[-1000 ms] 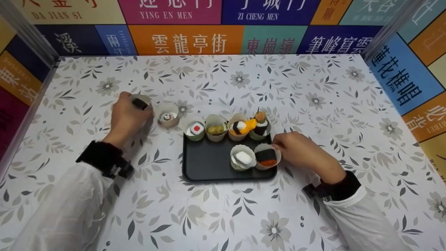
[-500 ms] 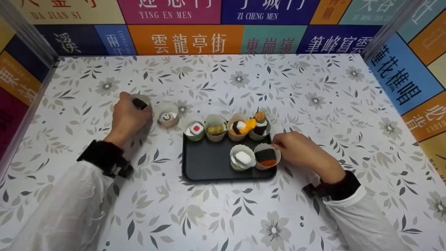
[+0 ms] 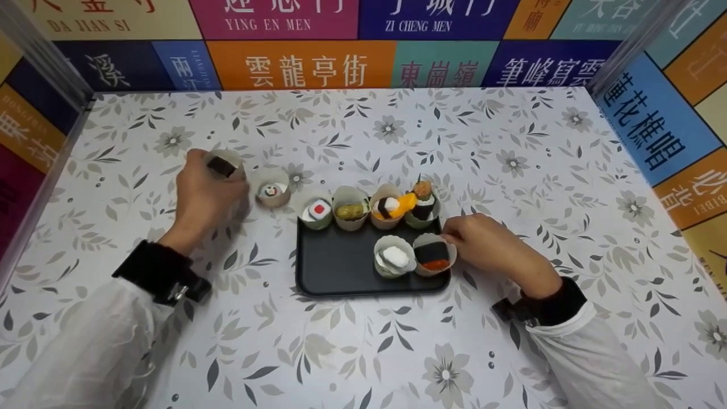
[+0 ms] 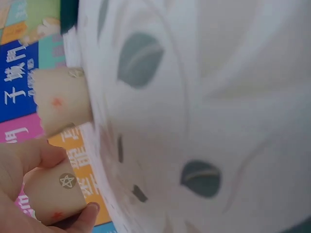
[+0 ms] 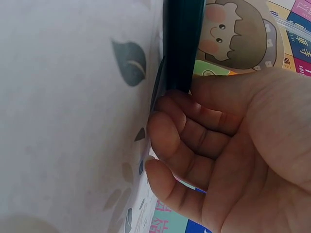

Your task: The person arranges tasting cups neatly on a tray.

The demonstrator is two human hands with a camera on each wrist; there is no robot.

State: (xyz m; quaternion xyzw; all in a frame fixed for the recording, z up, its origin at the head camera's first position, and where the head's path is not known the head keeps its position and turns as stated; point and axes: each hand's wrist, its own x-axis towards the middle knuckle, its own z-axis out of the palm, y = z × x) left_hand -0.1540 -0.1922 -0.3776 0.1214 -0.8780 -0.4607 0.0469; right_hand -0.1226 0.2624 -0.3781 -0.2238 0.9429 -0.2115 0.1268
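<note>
My left hand (image 3: pixel 207 190) grips a paper cup (image 3: pixel 230 162) with a dark nori-wrapped sushi piece in it. In the left wrist view, fingers and thumb lie around this cup (image 4: pixel 56 189), which bears a star print. Just right of it stands another paper cup (image 3: pixel 272 192) with a small white roll inside. My right hand (image 3: pixel 491 244) pinches the right edge of a black tray (image 3: pixel 335 264). The right wrist view has the thumb and index finger against the tray's side (image 5: pixel 183 43), the other fingers curled. A cup with nori and orange filling (image 3: pixel 434 255) stands beside the right fingertips.
Along the tray's back row stand several paper cups, among them one with a red-centred roll (image 3: pixel 318 211) and one with yellow topping (image 3: pixel 392 207). A cup with a white piece (image 3: pixel 393 258) is at the front. A flower-patterned cloth (image 3: pixel 363 346) covers the table; printed panels (image 3: pixel 306 65) wall it in.
My left hand and the cup in it have shifted slightly left, the wrist a little nearer the body. The right hand and the tray stay nearly where they were.
</note>
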